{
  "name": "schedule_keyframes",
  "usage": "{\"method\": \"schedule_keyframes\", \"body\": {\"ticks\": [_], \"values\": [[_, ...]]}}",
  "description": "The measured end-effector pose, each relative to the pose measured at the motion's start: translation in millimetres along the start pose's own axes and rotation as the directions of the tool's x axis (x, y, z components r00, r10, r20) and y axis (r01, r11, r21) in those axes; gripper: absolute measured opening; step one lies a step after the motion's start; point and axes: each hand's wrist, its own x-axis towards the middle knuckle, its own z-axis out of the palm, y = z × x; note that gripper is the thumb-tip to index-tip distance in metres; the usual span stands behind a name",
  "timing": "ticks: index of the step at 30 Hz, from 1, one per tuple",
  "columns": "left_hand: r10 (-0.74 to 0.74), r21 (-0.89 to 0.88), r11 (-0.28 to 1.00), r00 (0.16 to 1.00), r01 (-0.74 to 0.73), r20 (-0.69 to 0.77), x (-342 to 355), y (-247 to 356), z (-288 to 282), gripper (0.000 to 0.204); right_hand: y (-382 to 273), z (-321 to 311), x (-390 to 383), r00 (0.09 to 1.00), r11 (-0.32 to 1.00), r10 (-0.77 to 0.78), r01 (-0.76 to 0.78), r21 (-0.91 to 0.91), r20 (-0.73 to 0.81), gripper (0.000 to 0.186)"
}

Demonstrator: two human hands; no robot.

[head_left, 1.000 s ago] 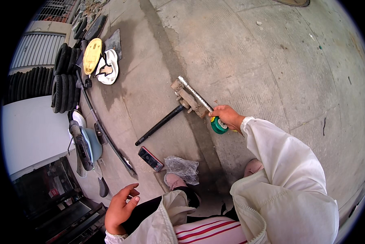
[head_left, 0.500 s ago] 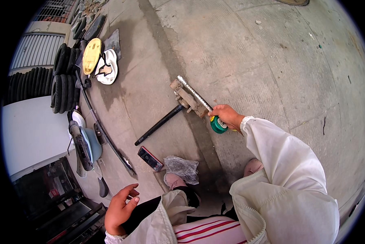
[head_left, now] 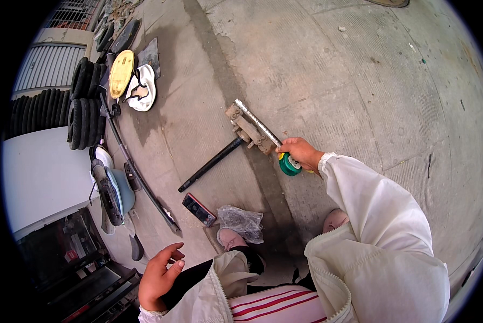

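In my right hand [head_left: 304,152] is a green tape measure [head_left: 290,165], gripped at the mouth of its case. Its silvery blade [head_left: 257,123] runs out up and to the left, along a rusty metal bracket [head_left: 250,134] on the concrete. The blade's far end reaches about the bracket's upper left end. From the bracket's middle a black tube [head_left: 209,166] extends down and left. My left hand [head_left: 161,273] hovers at the lower left with its fingers loosely apart, touching no object.
A red-edged phone-like device [head_left: 199,209] and a crumpled clear plastic bag [head_left: 242,222] lie by my left shoe. At left are a long dark bar [head_left: 136,169], yellow [head_left: 121,74] and white [head_left: 147,97] shell-shaped pieces, a light-blue part [head_left: 124,191] and stacked tyres [head_left: 82,124].
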Motion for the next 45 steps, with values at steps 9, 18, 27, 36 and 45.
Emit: {"method": "schedule_keyframes", "body": {"ticks": [9, 18, 27, 36, 45], "values": [[-0.001, 0.001, 1.0, 1.0, 0.001, -0.004, -1.4, -0.3, -0.6, 0.041, -2.6, 1.3, -2.2, 1.0, 1.0, 0.006, -0.006, -0.004, -0.009, 0.009], [0.002, 0.004, 1.0, 1.0, -0.002, -0.003, -1.9, -0.5, -0.5, 0.041, -3.6, 1.6, -3.1, 1.0, 1.0, 0.013, -0.013, 0.003, -0.001, 0.01], [-0.003, 0.022, 1.0, 1.0, 0.003, -0.003, -2.1, 0.3, -0.8, 0.041, -2.0, 1.2, -0.6, 1.0, 1.0, 0.012, -0.012, 0.023, 0.0, 0.01], [-0.001, 0.015, 1.0, 1.0, 0.001, -0.003, -2.3, 1.2, -1.1, 0.042, -4.5, 3.0, -2.5, 1.0, 1.0, 0.01, -0.01, 0.022, 0.005, 0.01], [0.008, 0.01, 1.0, 1.0, -0.008, 0.004, -1.5, -0.7, -0.9, 0.041, -2.7, 0.3, -1.0, 1.0, 1.0, 0.021, -0.021, 0.016, 0.005, 0.01]]}}
